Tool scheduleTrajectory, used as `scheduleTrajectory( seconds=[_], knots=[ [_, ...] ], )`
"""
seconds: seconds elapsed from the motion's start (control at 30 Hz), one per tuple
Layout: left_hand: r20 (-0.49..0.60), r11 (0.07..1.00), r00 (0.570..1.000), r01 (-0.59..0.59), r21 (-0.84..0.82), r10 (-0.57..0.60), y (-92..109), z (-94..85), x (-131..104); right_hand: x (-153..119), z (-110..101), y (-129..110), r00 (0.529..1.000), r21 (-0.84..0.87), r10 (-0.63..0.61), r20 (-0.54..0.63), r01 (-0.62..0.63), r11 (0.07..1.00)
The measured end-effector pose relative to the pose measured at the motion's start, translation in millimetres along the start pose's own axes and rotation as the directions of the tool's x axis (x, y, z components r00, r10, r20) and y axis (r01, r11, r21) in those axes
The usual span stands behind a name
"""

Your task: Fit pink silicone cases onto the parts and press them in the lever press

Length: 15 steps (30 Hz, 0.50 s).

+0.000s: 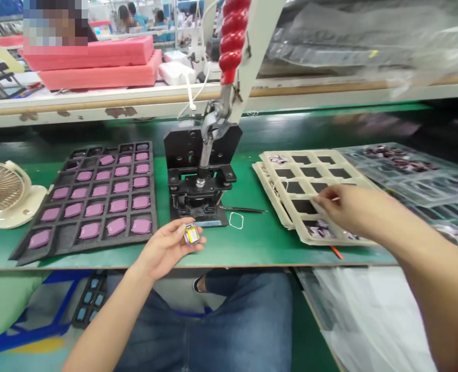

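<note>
My left hand [170, 244] holds a small squarish part [192, 234] with a yellow and silver face between thumb and fingers, just in front of the black hand press [201, 186]. Over the cream compartment tray [310, 238] on the right is my right hand [331, 201], its thumb and fingertips pinched together; whatever they hold is too small to make out. Small dark and whitish pieces [319, 229] lie in some of that tray's compartments. A white square ring [236, 220] rests on the green table beside the press, near dark tweezers [244, 210].
At the left, a black tray [114, 242] carries several purple parts [116, 226], with a beige fan [15, 199] beside it. Clear trays [414, 168] lie far right. The press lever has a red grip [234, 41]. Pink foam boxes [100, 67] and people are behind.
</note>
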<state>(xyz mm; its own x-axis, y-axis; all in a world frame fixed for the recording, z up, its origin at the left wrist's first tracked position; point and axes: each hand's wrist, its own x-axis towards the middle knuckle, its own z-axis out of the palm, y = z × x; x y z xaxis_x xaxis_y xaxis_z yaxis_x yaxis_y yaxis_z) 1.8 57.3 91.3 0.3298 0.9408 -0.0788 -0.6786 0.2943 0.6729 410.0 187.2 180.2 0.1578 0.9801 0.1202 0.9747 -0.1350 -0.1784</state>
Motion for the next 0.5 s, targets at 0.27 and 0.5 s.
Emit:
scheduleTrajectory(
  seconds=[0.27,0.5],
  knots=[
    [-0.034,0.996,0.996,-0.077,0.053,0.079,-4,4.9,-4,-151,41,-124,0.780,0.625,-0.566,-0.266,0.587,0.515],
    [-0.093,0.950,0.969,-0.200,0.239,0.227,-14,11.0,-6,-190,83,-175,0.748,0.661,-0.498,-0.439,0.644,0.385]
  ],
)
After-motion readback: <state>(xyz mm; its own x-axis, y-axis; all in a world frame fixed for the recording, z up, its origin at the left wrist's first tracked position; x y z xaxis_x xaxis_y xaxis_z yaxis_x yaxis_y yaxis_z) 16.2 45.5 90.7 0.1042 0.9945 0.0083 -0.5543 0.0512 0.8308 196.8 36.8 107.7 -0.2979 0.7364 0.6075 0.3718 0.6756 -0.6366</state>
